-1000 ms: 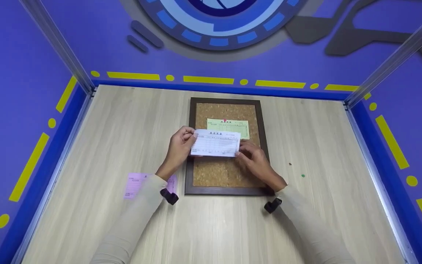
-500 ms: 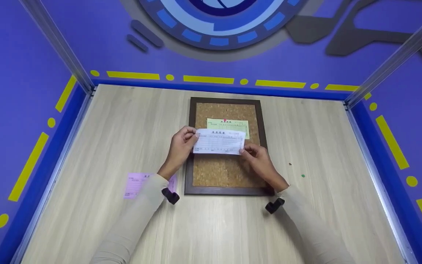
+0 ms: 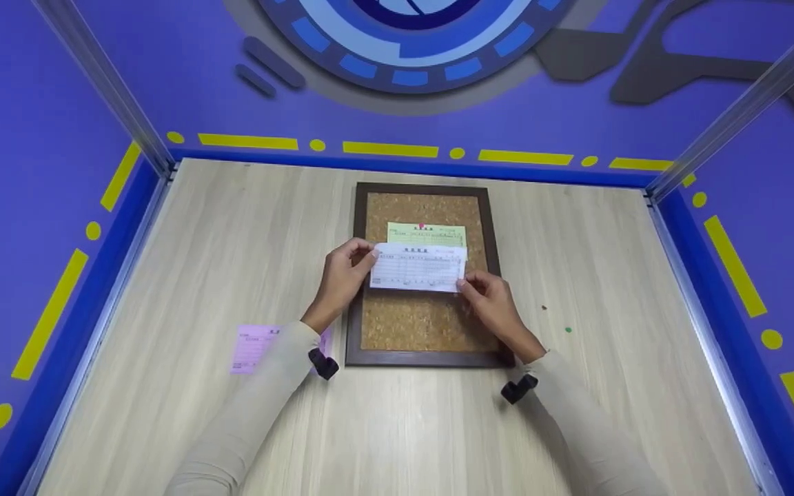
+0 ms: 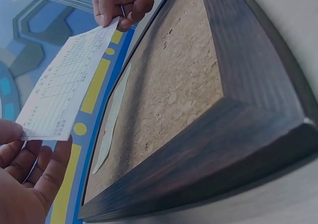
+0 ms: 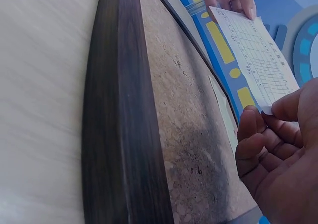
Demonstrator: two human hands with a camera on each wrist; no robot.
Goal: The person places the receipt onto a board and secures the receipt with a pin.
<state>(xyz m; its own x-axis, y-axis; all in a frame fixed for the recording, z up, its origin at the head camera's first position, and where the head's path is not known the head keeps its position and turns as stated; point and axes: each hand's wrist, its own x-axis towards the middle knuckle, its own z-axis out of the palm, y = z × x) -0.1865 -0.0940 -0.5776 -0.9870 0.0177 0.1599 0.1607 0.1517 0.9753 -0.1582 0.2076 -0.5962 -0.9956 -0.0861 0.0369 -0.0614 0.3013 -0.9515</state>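
Observation:
A white printed form slip (image 3: 418, 269) is stretched between both hands above the corkboard (image 3: 411, 324). My left hand (image 3: 343, 277) pinches its left end between thumb and fingers. At the lower right corner, my right hand (image 3: 495, 308) pinches the slip the same way. Both wrist views show the slip (image 4: 64, 82) raised off the cork, with a shadow beneath. Behind it, a green form slip (image 3: 424, 233) is fixed to the board by a pink pin (image 3: 422, 226); the white slip hides its lower part in the head view.
A pink-purple form slip (image 3: 253, 348) lies on the table at left, partly under the left sleeve. To the board's right are a small green pin-like bit (image 3: 568, 330) and a tiny brown bit (image 3: 544, 307). Blue walls (image 3: 404, 117) enclose the table's back and sides.
The white slip has shifted slightly to the right, covering more of the green slip. My right hand has moved a little right and now pinches the slip's corner; the left hand followed rightward.

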